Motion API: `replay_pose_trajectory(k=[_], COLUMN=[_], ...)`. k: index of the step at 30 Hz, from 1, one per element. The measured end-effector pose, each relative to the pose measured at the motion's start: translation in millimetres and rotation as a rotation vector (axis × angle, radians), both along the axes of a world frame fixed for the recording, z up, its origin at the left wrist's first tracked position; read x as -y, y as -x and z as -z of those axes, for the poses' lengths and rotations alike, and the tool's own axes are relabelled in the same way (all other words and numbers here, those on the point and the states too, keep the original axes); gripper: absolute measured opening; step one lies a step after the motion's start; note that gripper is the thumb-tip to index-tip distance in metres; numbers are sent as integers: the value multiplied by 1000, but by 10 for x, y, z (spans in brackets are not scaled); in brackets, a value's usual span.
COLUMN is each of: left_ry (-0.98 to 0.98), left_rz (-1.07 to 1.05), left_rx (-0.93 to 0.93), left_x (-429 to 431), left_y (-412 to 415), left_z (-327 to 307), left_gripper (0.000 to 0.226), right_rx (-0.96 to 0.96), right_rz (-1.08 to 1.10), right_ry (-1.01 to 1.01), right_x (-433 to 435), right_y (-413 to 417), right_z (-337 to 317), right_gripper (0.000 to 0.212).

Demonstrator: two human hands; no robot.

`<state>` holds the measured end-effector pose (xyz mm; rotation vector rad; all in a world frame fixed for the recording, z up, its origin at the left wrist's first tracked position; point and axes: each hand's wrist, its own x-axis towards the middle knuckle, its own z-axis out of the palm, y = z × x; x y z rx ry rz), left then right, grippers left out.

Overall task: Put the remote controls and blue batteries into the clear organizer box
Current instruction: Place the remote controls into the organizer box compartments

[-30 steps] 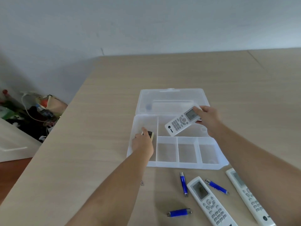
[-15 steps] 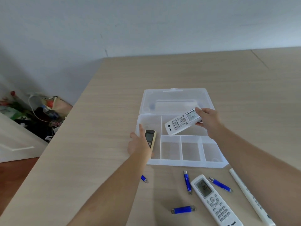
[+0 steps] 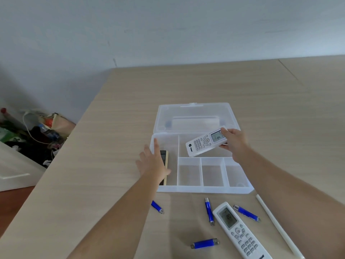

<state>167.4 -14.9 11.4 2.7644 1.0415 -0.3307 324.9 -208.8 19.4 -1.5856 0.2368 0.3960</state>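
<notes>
The clear organizer box (image 3: 203,189) lies open on the table, its lid folded back. My right hand (image 3: 233,141) grips a white remote (image 3: 205,143) by its screen end, tilted over the box's large back compartment. A small dark remote with a beige edge (image 3: 165,161) lies in the left compartment. My left hand (image 3: 153,163) hovers over it with fingers spread, holding nothing. Another white remote (image 3: 240,232) lies in front of the box. Several blue batteries (image 3: 205,243) lie around it. A third white remote (image 3: 274,223) shows edge-on at the right.
The wooden table (image 3: 205,85) reaches back to a pale wall. Its left edge runs diagonally, and beyond it on the floor sits a heap of bags and cables (image 3: 37,131). The three small front compartments of the box hold nothing.
My left hand has let go of the dark remote in the left compartment and opened, drawing back. My right hand has held the white remote over the back compartment throughout.
</notes>
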Motion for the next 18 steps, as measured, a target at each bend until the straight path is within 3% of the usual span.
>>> replay_pose_trajectory(k=[3, 6, 9, 11, 14, 18], left_ry=[112, 451, 498, 391, 349, 324], left_rz=[69, 51, 121, 155, 144, 150], left_rx=[247, 98, -42, -81, -82, -92], left_x=[9, 120, 213, 220, 199, 199], left_y=[-157, -314, -417, -473, -533, -582], left_z=[-123, -204, -198, -169, -76, -45], left_gripper=[80, 52, 18, 18, 26, 33], right_rx=[-41, -101, -117, -96, -11, 113], right_rz=[14, 7, -130, -318, -627, -676], right_ry=[53, 83, 214, 390, 778, 1047], right_x=[3, -21, -65, -101, -163, -249], right_y=[-21, -22, -65, -80, -42, 12], right_z=[59, 138, 186, 172, 145, 209], right_gripper=[20, 17, 9, 23, 66, 77])
